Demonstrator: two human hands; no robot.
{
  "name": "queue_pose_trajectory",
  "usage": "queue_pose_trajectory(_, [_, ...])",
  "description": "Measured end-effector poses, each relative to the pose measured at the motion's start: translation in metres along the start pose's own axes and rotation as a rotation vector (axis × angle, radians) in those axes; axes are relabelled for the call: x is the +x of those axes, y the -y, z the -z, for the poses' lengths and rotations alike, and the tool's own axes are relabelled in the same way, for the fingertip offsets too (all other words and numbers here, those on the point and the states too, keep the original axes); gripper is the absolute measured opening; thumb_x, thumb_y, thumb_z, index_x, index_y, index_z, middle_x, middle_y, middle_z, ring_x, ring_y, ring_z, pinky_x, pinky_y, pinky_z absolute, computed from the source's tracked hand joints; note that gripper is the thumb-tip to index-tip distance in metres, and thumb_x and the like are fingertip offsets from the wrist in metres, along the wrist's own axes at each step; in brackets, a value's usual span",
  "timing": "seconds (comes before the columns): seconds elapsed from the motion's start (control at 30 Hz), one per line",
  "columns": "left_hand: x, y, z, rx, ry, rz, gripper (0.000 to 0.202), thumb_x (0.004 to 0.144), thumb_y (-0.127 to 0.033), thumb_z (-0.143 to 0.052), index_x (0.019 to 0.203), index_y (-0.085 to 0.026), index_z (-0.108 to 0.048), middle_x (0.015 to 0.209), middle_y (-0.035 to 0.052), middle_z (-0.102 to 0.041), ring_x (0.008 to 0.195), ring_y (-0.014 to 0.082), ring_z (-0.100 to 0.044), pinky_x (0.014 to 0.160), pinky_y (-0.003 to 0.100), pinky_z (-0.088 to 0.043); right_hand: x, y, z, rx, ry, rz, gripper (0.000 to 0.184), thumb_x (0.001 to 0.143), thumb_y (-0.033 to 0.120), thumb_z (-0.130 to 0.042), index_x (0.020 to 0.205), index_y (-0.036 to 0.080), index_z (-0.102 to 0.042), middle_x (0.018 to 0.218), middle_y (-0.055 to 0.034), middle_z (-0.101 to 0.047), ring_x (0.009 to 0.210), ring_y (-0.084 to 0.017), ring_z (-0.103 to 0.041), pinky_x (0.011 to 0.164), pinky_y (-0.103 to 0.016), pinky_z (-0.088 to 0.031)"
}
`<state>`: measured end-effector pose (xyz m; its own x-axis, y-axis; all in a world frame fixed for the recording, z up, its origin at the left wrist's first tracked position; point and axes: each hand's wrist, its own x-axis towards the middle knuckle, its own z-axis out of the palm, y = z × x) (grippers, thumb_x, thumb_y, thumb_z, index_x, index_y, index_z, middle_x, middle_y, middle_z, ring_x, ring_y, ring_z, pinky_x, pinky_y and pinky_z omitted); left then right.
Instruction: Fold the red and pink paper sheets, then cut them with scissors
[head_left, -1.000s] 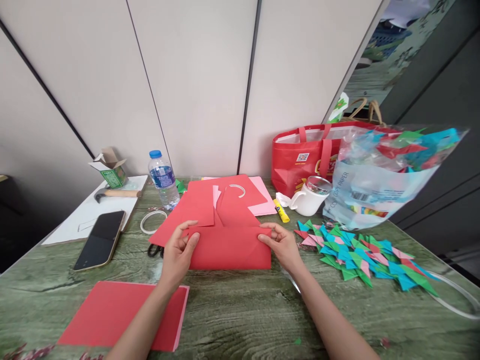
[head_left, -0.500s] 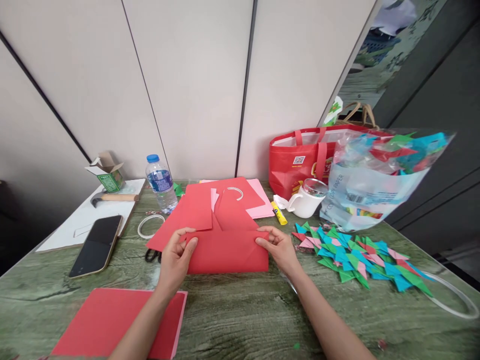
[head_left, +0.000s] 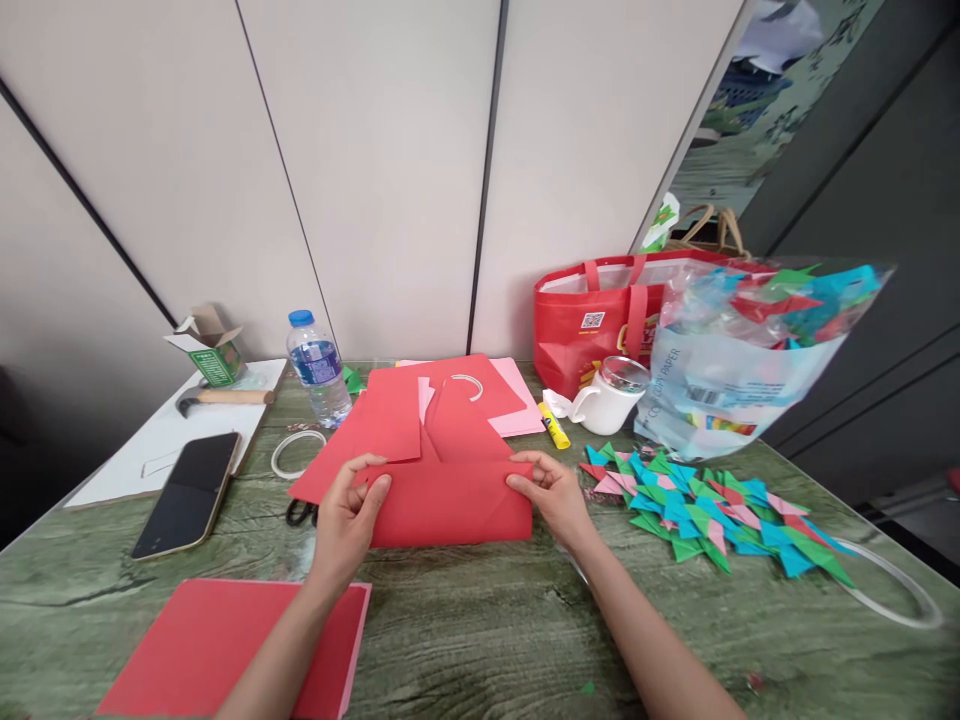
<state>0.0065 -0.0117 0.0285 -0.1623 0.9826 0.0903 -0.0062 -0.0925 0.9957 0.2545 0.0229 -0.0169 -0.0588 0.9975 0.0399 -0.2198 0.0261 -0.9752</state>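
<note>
Both hands at centre frame, on one folded red paper (head_left: 450,510), its long side running left-right. Left hand (head_left: 343,525) at the paper's left end: thumb on the near face, index finger at the top edge, other fingers curled, pinching the paper. Right hand (head_left: 556,503) mirrors it at the right end: thumb flat on the face, index finger along the top corner, rest bent; also clamped on the paper. Thumbs point inward, toward each other. Hands roughly level, well apart, paper spanning between.

Left forearm (head_left: 281,645) rises from bottom edge, left of centre, angling up-right across a red-and-pink paper stack (head_left: 195,635) at lower left. Right forearm (head_left: 649,630) enters from bottom right, angling up-left over the green table (head_left: 480,640). Both forearms bare.

Directly behind the folded paper, mid-frame: loose red sheets (head_left: 386,410), pink sheets (head_left: 517,385) beyond. Left of the left hand: black scissors handles (head_left: 298,513), partly hidden, and a white ring (head_left: 279,460). Phone (head_left: 187,495) further left. Right of the right hand: a heap of folded paper pieces (head_left: 701,508), green, blue, pink, red. Yellow glue stick (head_left: 554,428) and white mug (head_left: 611,402) above the right hand, right of centre.
</note>
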Motion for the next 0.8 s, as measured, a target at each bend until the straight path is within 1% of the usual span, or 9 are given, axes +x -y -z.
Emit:
queue_pose_trajectory(0.2, [0.001,0.001,-0.001,0.016,-0.003,-0.057,0.032,0.072,-0.042,-0.06,0.094,-0.022,-0.048,0.038,-0.0126,-0.033,0.032,0.005,-0.025,0.037,0.015,-0.018,0.0,0.004,-0.001,-0.02,-0.009,0.007,0.038,0.059,0.038,-0.075,0.088,0.021,-0.059,0.068,0.0,-0.069,0.06,-0.017,-0.063,0.057,-0.029,-0.05])
queue_pose_trajectory(0.4, [0.002,0.004,0.0,-0.004,-0.011,-0.061,0.032,0.072,-0.041,-0.061,0.095,-0.022,-0.048,0.039,-0.0113,-0.038,0.032,0.0064,-0.031,0.036,0.016,-0.021,-0.002,0.009,0.0,0.0,-0.008,0.015,0.036,0.059,0.035,-0.076,0.088,0.022,-0.059,0.068,0.0009,-0.07,0.06,-0.017,-0.064,0.058,-0.028,-0.051])
queue_pose_trajectory(0.57, [0.002,0.007,0.0,-0.018,-0.034,-0.071,0.032,0.073,-0.04,-0.061,0.097,-0.022,-0.05,0.039,-0.011,-0.039,0.032,0.0071,-0.034,0.036,0.016,-0.023,-0.003,0.015,0.0,0.011,-0.025,0.023,0.038,0.056,0.037,-0.077,0.086,0.021,-0.059,0.067,0.001,-0.07,0.059,-0.017,-0.065,0.058,-0.029,-0.051])
queue_pose_trajectory(0.7, [0.003,0.008,-0.001,-0.039,-0.028,-0.063,0.034,0.072,-0.041,-0.062,0.097,-0.022,-0.049,0.04,-0.0109,-0.043,0.032,0.0073,-0.037,0.036,0.016,-0.027,-0.004,0.018,0.0,0.022,-0.032,0.026,0.04,0.056,0.036,-0.078,0.087,0.021,-0.057,0.065,0.001,-0.07,0.056,-0.017,-0.064,0.055,-0.029,-0.052])
queue_pose_trajectory(0.8, [0.004,0.008,-0.002,-0.073,-0.02,-0.043,0.036,0.07,-0.043,-0.063,0.096,-0.023,-0.048,0.041,-0.0107,-0.046,0.033,0.0082,-0.041,0.037,0.016,-0.03,-0.005,0.019,-0.001,0.03,-0.03,0.029,0.038,0.056,0.035,-0.078,0.084,0.022,-0.056,0.064,0.0017,-0.07,0.055,-0.017,-0.064,0.053,-0.028,-0.051])
